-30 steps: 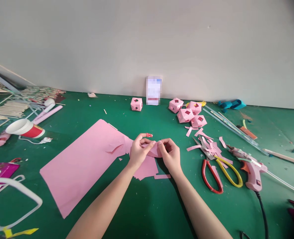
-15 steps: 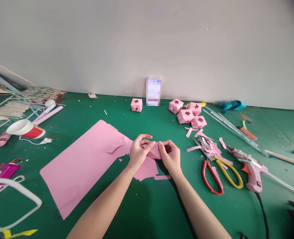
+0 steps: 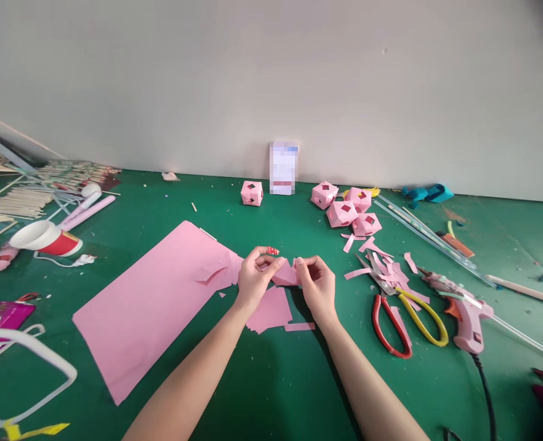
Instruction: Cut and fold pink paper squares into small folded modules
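Note:
Between my two hands is a small folded piece of pink paper (image 3: 286, 274), pinched at both sides. My left hand (image 3: 255, 278) is closed on its left side, with a red wrap around one fingertip. My right hand (image 3: 317, 286) grips the right side between thumb and fingers. Beneath them lie pink paper squares (image 3: 270, 310), partly covered by my left hand, and a thin pink strip (image 3: 299, 327). To the left, a large pink paper sheet (image 3: 147, 318) lies flat with folded scraps at its right end.
Pink paper polyhedrons (image 3: 342, 214) and one apart (image 3: 252, 193) stand near the wall, beside a propped phone (image 3: 284, 168). At right lie scissors (image 3: 386, 294), paper scraps and a pink glue gun (image 3: 467, 309). A paper cup (image 3: 46, 237) rests on its side at left.
My right thumb has shifted slightly to the right along the folded paper, and more of the paper shows between my hands. My left hand is almost still.

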Demonstrator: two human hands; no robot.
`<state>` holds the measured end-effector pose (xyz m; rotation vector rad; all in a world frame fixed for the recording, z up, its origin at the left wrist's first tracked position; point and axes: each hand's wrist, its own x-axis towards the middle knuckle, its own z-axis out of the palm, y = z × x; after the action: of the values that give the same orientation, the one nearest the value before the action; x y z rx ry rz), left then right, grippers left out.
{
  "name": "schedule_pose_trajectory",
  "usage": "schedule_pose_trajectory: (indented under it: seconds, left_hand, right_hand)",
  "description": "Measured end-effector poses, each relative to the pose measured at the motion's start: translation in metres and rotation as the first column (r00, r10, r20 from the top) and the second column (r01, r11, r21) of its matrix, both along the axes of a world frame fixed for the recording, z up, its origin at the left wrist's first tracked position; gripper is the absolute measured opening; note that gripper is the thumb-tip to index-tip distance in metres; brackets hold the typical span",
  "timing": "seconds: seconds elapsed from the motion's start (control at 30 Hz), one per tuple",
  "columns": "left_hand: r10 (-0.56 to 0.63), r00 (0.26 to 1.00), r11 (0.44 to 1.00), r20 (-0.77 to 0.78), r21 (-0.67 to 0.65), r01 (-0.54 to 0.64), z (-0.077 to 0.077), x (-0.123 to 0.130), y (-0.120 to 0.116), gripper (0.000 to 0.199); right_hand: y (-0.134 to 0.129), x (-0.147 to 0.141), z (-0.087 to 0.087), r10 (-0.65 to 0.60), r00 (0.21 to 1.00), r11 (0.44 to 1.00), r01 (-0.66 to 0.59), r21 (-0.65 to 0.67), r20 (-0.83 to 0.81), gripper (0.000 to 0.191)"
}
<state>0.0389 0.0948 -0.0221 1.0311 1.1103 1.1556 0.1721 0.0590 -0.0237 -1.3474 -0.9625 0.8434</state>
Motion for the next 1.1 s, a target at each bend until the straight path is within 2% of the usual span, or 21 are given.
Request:
schedule_pose_trajectory:
  seconds: [0.23, 0.4, 0.53, 0.67, 0.8, 1.1]
  left_hand:
    - [0.040, 0.996, 0.999, 0.081, -0.002, -0.040, -0.0002, 0.0002, 0.0018, 0.034]
    - [0.079, 0.996, 0.997, 0.042, -0.018, -0.078, -0.0023, 0.0000, 0.0020, 0.035]
    - [0.033, 0.999, 0.999, 0.010, -0.018, -0.033, -0.0014, -0.0007, 0.0009, 0.040]
    - [-0.044, 0.995, 0.998, -0.089, 0.049, 0.048, 0.0017, -0.0019, -0.0009, 0.044]
    - [-0.038, 0.992, 0.995, -0.119, 0.082, 0.048, 0.0024, -0.0020, -0.0014, 0.047]
    - [-0.026, 0.994, 0.998, -0.105, 0.053, 0.031, 0.0029, -0.0010, -0.0034, 0.041]
  right_hand:
    - [0.0014, 0.0028, -0.0002, 0.073, 0.996, 0.997, -0.073, 0.003, -0.041, 0.034]
    - [-0.0008, 0.0023, 0.0002, 0.129, 0.991, 0.992, -0.129, -0.016, 0.034, 0.029]
    - [-0.0009, 0.0029, 0.0001, 0.093, 0.995, 0.995, -0.094, 0.019, 0.024, 0.029]
    - [0.0003, 0.0039, 0.0001, 0.050, 0.999, 0.998, -0.051, 0.028, 0.020, 0.029]
    - [0.0001, 0.0033, 0.0004, 0.052, 0.999, 0.998, -0.052, 0.021, 0.013, 0.031]
    - [-0.0002, 0.0012, 0.0013, 0.026, 0.999, 1.000, -0.026, -0.003, 0.041, 0.034]
